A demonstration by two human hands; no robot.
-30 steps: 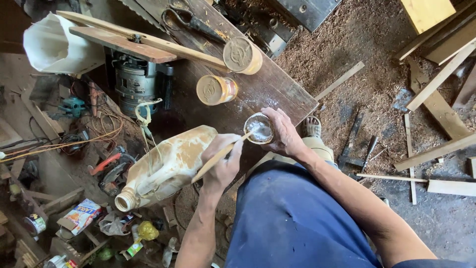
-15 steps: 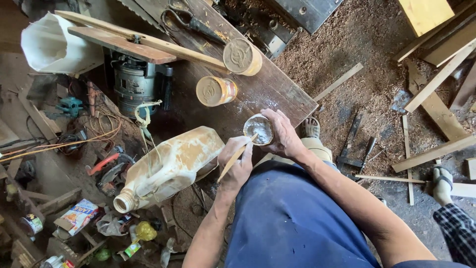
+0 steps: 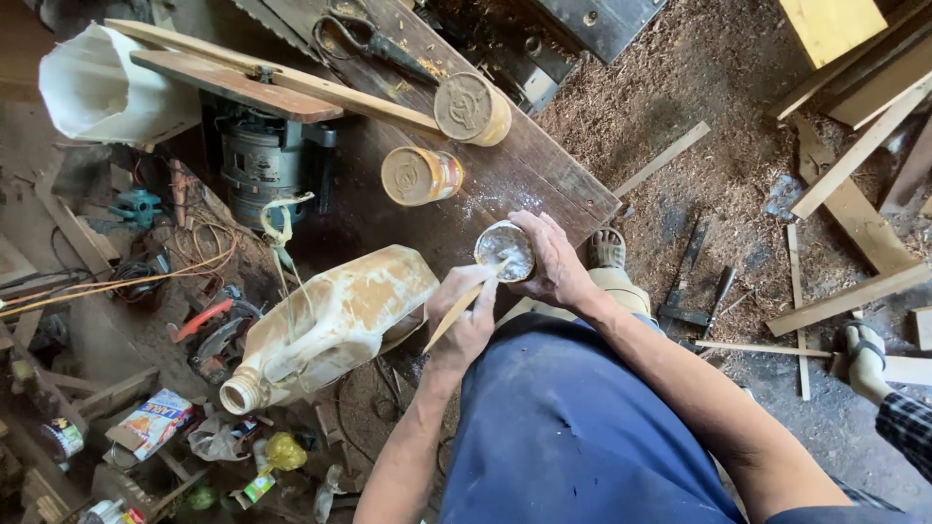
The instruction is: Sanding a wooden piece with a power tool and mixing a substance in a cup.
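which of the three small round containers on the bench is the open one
The small cup at the bench's near edge, gripped by the right hand, its pale contents exposed. The left hand holds a wooden stick into it. The two jars farther back are capped.

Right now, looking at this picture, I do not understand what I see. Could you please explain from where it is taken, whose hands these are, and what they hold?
The picture comes from a camera worn on a person's head, looking straight down. So the two bare arms coming up from the bottom belong to that person, and the blue cloth is their clothing.

The right hand grips a small round container with whitish paste inside, at the edge of a dark wooden workbench. The left hand holds a thin wooden stick whose tip reaches into the container.

On the bench also lie a stained plastic jug on its side with no cap, two round tins, black scissors and wooden slats. The ground on the right is covered with sawdust and wood strips. Another person's foot in a sandal appears at the right edge.
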